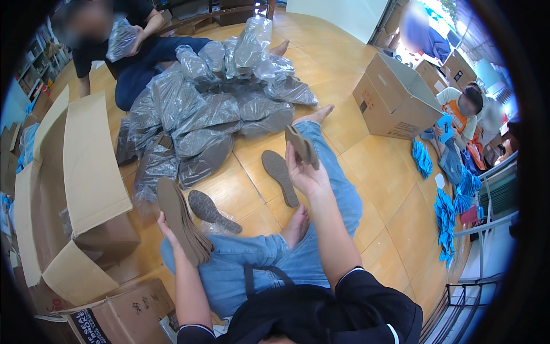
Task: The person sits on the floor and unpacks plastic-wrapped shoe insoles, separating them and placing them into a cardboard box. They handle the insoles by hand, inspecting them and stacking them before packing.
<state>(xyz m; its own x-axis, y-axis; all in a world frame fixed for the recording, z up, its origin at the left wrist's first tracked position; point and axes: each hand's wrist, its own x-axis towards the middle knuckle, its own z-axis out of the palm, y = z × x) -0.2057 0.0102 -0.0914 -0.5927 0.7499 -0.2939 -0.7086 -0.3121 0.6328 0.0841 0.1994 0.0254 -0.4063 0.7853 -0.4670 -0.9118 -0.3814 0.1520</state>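
My left hand [168, 229] is closed round the edge of a thick stack of brown shoe soles [182, 221], held upright above my left thigh. Raised over my right leg, my right hand [307, 175] grips a few more brown soles [302, 147] between thumb and fingers. A single speckled dark sole [212, 211] lies on the floor beside the left stack, partly over clear plastic. Another loose sole [279, 176] rests on the floor between my legs, just left of my right hand.
Ahead is a heap of plastic-wrapped sole bundles [200, 109]. An open carton [94, 166] stands at left, another carton [395, 97] at far right. A co-worker [137, 57] holds a wrapped bundle behind the heap. Another person [461, 112] sits at right by blue pieces [444, 218].
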